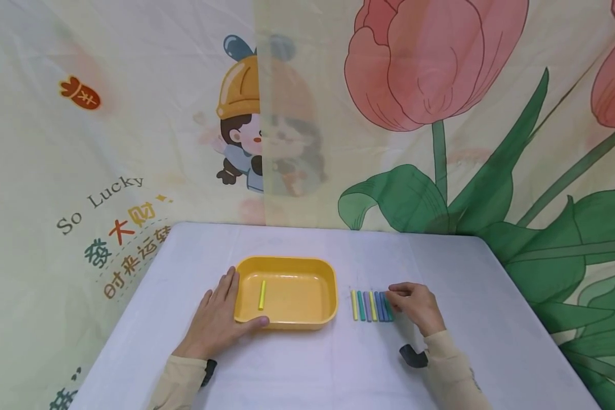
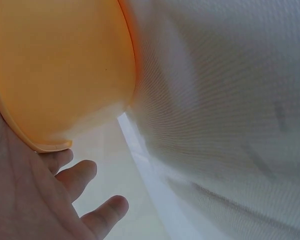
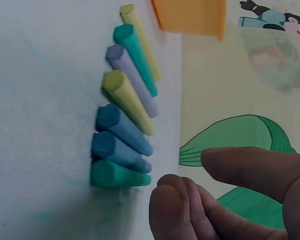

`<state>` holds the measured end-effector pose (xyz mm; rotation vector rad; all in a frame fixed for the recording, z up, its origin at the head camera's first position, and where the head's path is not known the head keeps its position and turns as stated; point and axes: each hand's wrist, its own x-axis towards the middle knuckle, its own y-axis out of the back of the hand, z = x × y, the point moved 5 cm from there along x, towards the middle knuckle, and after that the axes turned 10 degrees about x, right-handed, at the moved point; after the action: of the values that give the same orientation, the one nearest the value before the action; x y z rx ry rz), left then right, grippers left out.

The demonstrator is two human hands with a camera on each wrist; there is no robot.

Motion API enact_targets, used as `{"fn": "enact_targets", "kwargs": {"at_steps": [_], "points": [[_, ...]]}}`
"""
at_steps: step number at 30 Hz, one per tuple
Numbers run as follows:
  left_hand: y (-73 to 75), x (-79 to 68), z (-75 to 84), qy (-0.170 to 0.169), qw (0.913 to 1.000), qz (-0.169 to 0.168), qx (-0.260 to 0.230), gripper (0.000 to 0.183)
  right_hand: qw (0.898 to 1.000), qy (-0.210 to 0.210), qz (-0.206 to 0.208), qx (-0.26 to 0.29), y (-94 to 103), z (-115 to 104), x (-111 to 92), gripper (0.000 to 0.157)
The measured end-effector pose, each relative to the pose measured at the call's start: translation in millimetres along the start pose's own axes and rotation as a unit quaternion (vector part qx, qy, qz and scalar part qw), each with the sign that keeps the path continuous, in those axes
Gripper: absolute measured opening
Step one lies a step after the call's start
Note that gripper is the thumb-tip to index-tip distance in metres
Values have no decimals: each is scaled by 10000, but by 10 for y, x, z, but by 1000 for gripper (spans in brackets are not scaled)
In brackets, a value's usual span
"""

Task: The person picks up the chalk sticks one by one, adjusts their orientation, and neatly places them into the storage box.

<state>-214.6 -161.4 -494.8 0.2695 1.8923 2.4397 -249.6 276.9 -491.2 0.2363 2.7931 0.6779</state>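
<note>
My left hand rests against the left end of a yellow tray, its fingers straight along the rim and its thumb at the front wall. Inside the tray lies one yellow chalk stick. To the tray's right, several chalk sticks in yellow, green, purple and blue lie side by side in a row. My right hand hovers at the row's right end, beside the last green chalk stick. In the right wrist view a gap shows between its thumb and fingers, and nothing is between them.
A white cloth covers the table. Behind it hangs a backdrop printed with tulips and a cartoon figure. Dark bands sit at both wrists, the right one showing below the chalk row. Faint green smudges mark the cloth near the chalk.
</note>
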Motion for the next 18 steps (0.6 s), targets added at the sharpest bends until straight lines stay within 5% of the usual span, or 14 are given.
{"fn": "enact_targets", "kwargs": {"at_steps": [18], "points": [[-17,6,-31,-1,9999,-117,-34,129,9992,138,-13,-387,-53,195,51,28]]}}
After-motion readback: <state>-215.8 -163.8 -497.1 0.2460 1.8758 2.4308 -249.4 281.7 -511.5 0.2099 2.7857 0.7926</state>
